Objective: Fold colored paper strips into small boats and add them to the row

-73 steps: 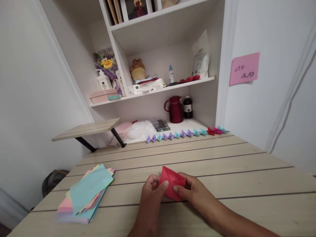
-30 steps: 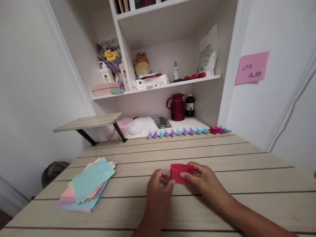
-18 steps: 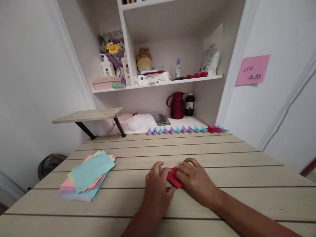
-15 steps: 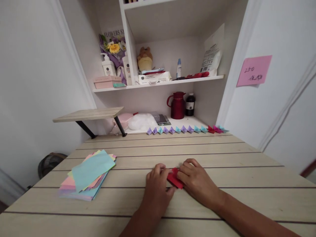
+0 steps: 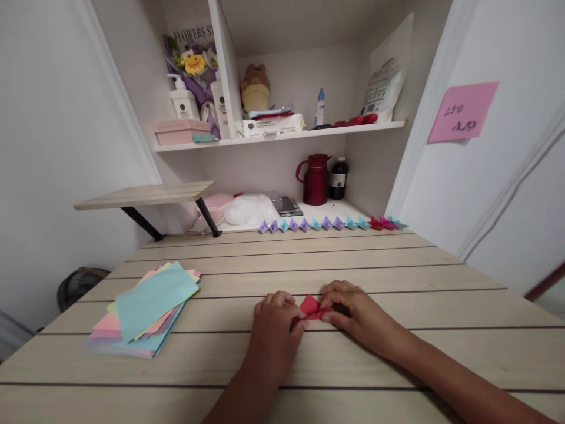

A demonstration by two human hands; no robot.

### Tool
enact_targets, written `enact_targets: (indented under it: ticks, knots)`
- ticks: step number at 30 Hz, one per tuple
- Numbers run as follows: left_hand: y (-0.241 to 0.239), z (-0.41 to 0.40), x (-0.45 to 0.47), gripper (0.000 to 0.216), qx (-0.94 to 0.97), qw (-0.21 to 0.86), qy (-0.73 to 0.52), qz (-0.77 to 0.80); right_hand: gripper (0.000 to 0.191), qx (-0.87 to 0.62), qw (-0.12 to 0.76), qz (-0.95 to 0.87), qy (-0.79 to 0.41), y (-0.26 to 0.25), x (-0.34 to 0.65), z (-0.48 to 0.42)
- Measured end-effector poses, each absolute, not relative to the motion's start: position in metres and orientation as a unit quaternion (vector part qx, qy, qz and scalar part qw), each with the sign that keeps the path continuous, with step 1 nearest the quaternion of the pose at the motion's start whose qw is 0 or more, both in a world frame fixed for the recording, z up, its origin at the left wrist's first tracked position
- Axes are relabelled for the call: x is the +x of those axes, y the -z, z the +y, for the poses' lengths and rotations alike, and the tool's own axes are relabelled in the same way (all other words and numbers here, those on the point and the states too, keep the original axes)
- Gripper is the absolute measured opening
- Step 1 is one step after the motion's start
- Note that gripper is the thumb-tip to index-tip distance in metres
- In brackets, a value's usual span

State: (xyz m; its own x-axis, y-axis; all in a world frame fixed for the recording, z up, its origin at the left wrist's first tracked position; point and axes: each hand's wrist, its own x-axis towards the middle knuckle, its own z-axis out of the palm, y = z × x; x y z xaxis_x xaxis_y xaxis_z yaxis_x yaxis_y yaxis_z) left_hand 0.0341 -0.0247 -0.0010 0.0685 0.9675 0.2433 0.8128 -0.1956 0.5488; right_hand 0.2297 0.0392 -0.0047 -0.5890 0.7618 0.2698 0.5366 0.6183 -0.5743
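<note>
A small folded piece of red paper (image 5: 309, 307) lies on the wooden table (image 5: 309, 359), pinched between both hands. My left hand (image 5: 273, 327) grips its left side with curled fingers. On the right side, my right hand (image 5: 353, 312) holds it with fingertips pressed together. A stack of coloured paper sheets (image 5: 143, 309), a light blue one on top, lies to the left of my hands. Along the table's far edge stands a row of several small folded paper boats (image 5: 329, 224) in purple, blue and red.
A raised wooden shelf board (image 5: 145, 194) on black brackets juts out at the back left. The white shelves behind hold a red jug (image 5: 314, 179), a dark bottle (image 5: 339, 178), pump bottles and boxes. A pink note (image 5: 462, 112) is stuck on the right wall.
The red paper went from being held up above the table to being pressed down on it, and is now pinched into a smaller, narrower shape. The camera view has tilted slightly.
</note>
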Motion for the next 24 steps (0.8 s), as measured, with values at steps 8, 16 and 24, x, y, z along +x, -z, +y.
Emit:
enact_targets:
  ticks: [8,16,24]
  knots:
    - [0.009,-0.012,0.040,0.010,0.664,0.136,-0.327,0.658,0.026,-0.410,0.261,-0.849,-0.209,0.005,0.225,0.039]
    - [0.011,-0.006,0.043,0.019,0.662,0.092,-0.306,0.678,0.016,-0.448,0.221,-0.856,-0.133,0.006,0.220,0.040]
    - [0.013,-0.004,0.042,0.020,0.677,0.064,-0.282,0.677,0.012,-0.434,0.245,-0.855,-0.141,0.010,0.223,0.039]
